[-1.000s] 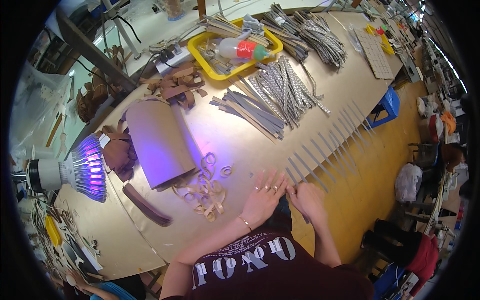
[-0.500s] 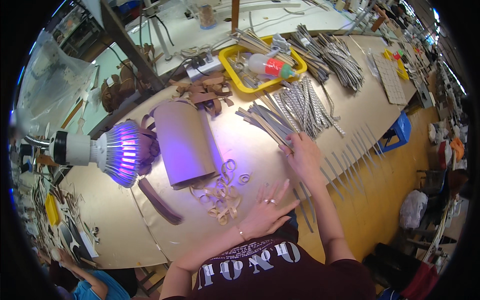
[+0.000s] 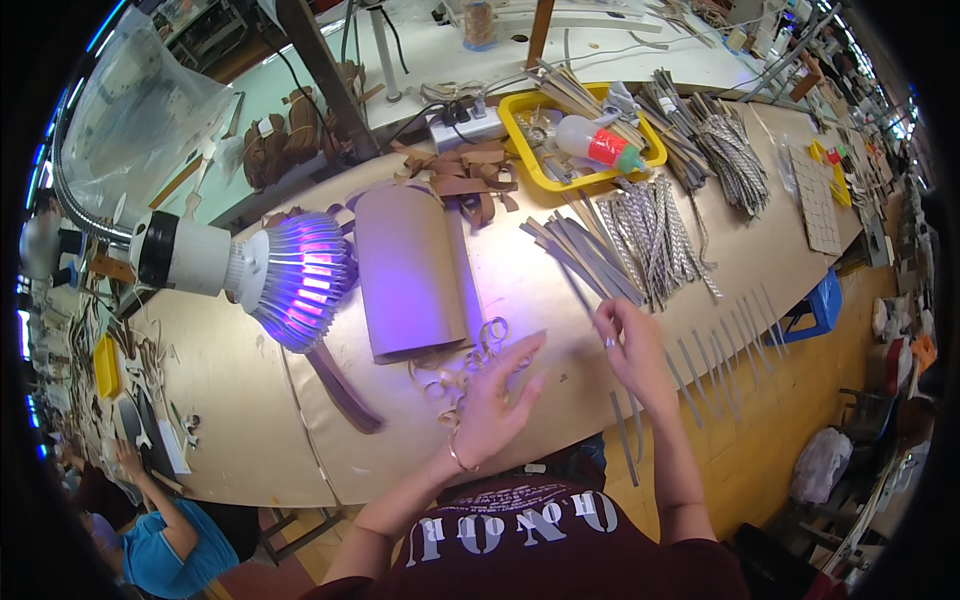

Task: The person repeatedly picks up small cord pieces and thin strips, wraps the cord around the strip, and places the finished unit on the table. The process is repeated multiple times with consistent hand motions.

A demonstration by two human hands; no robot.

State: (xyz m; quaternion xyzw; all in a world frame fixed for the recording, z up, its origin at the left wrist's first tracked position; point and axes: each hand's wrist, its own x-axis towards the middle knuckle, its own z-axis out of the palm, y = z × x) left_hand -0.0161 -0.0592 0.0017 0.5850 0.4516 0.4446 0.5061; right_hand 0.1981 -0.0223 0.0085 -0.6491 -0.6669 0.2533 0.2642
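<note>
A thin grey strip [image 3: 577,284] is pinched between the fingers of my right hand [image 3: 632,348]. Its far end reaches toward a pile of flat grey and tan strips [image 3: 572,243] on the table. My left hand [image 3: 497,402] is empty, fingers apart, and partly covers the curled beige ribbons [image 3: 492,338]. Several separate grey strips [image 3: 716,372] lie in a row along the table's front edge, overhanging it. Braided silver-grey strips [image 3: 650,235] are heaped beyond my right hand.
A glowing purple lamp [image 3: 300,280] on a flexible neck stands left of a curved brown board [image 3: 410,275]. Behind lie brown leather strips [image 3: 475,175] and a yellow tray [image 3: 570,185] holding a bottle [image 3: 600,145]. At the lower left, a person in blue [image 3: 180,545] works.
My right hand has drawn back from the strip pile with one grey strip. My left hand has lifted and moved left toward the curled ribbons. The whole view has shifted slightly.
</note>
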